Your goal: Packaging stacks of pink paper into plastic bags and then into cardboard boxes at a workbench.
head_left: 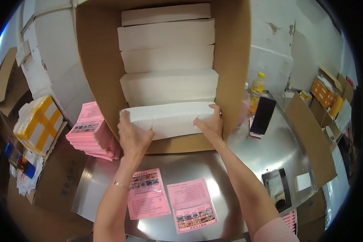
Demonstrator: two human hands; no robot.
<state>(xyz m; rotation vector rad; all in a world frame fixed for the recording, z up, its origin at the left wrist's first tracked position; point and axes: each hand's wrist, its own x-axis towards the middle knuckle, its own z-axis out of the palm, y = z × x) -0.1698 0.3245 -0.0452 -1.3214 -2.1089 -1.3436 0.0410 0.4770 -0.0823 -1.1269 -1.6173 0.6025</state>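
Both hands (134, 135) (210, 123) grip white paper stack (169, 119) between them (inside box (101, 64)).

— What's lying on my steel table (246, 161) near me?

— Two pink leaflets (148, 193) side by side, and a stack of the same pink leaflets (93, 135) at my left.

— And to my right?

— A black phone (263, 115) propped upright, a yellow drink bottle (257, 89) just behind it, and a taped yellow parcel (39, 123) far left.

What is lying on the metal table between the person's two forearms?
In the head view, two pink leaflets lie flat on the metal table, side by side, between the forearms.
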